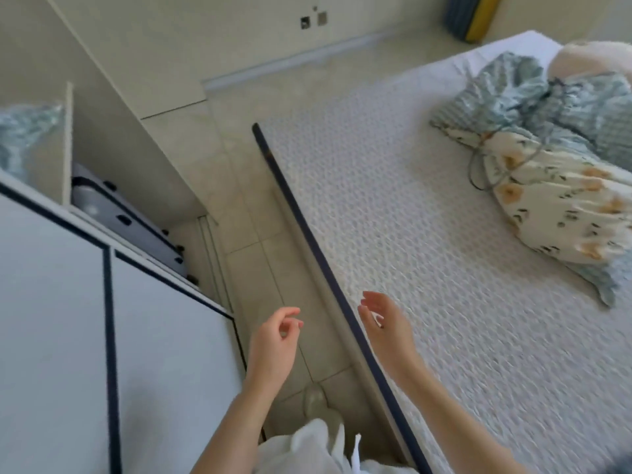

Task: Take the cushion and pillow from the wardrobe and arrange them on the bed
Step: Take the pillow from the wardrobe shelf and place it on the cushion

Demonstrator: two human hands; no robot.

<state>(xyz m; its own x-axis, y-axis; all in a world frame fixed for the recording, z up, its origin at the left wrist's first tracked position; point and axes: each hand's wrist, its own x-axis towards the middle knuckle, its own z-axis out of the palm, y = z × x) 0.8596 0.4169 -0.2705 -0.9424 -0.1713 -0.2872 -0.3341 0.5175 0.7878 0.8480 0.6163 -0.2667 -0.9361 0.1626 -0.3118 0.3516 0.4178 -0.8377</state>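
Observation:
The bed (427, 254) with a white textured mattress fills the right half of the head view. On its far right lie a cream floral pillow (554, 213) and a blue-green patterned cushion (533, 94), with a pale pink soft thing (595, 59) behind them. The wardrobe (61, 302) with white, dark-edged doors stands at the left; a blue-green patterned bundle (27, 138) shows on its shelf. My left hand (273, 343) hovers over the floor gap, fingers loosely curled, holding nothing. My right hand (386, 330) is above the bed's near edge, fingers apart and empty.
A grey suitcase (130, 220) lies in the wardrobe's lower part. A narrow strip of beige tiled floor (260, 254) runs between wardrobe and bed. A dark blue and yellow object (468, 18) leans against the far wall.

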